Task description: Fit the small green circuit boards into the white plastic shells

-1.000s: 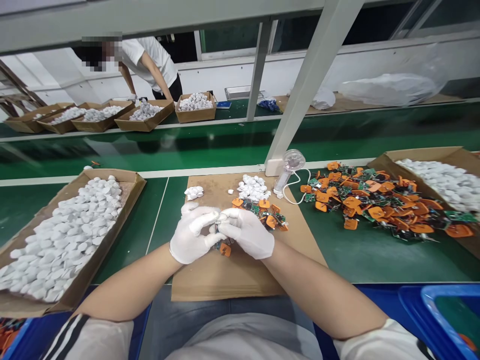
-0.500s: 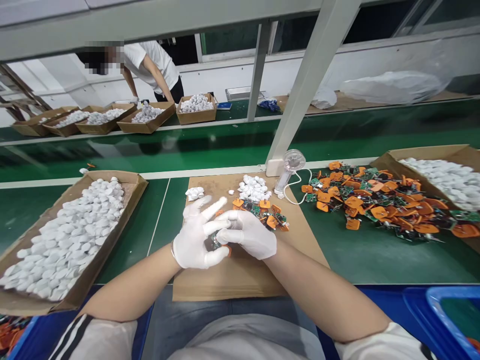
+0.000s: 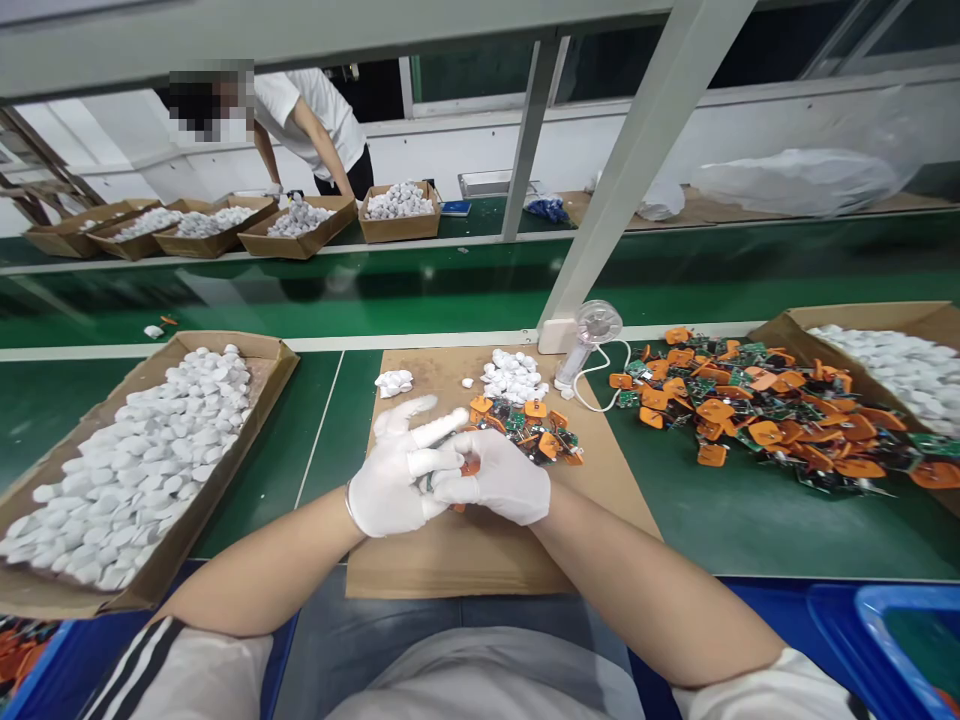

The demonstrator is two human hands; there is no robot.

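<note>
Both my hands wear white gloves and meet over a brown cardboard sheet [image 3: 480, 560]. Between them is a small circuit board with an orange plastic piece [image 3: 470, 467], mostly covered by fingers. My left hand [image 3: 390, 490] pinches its left side, upper fingers stretched out. From the right, my right hand [image 3: 506, 478] closes its thumb and fingers around the same part. Just beyond lies a small heap of orange pieces with green boards [image 3: 551, 443]. Behind that heap sit a pile of white rounded pieces [image 3: 514, 377] and a smaller white cluster [image 3: 394, 383].
A cardboard tray of white pieces [image 3: 289, 365] stands left; another box [image 3: 780, 330] is far right. A large heap of orange parts [image 3: 765, 433] lies right, beside a clear handheld fan [image 3: 577, 360] with cable. Across the line a co-worker [image 3: 315, 125] bends over boxes.
My left thumb and my right fingers have drawn closer together around the circuit board, which now shows less. The view has shifted slightly.
</note>
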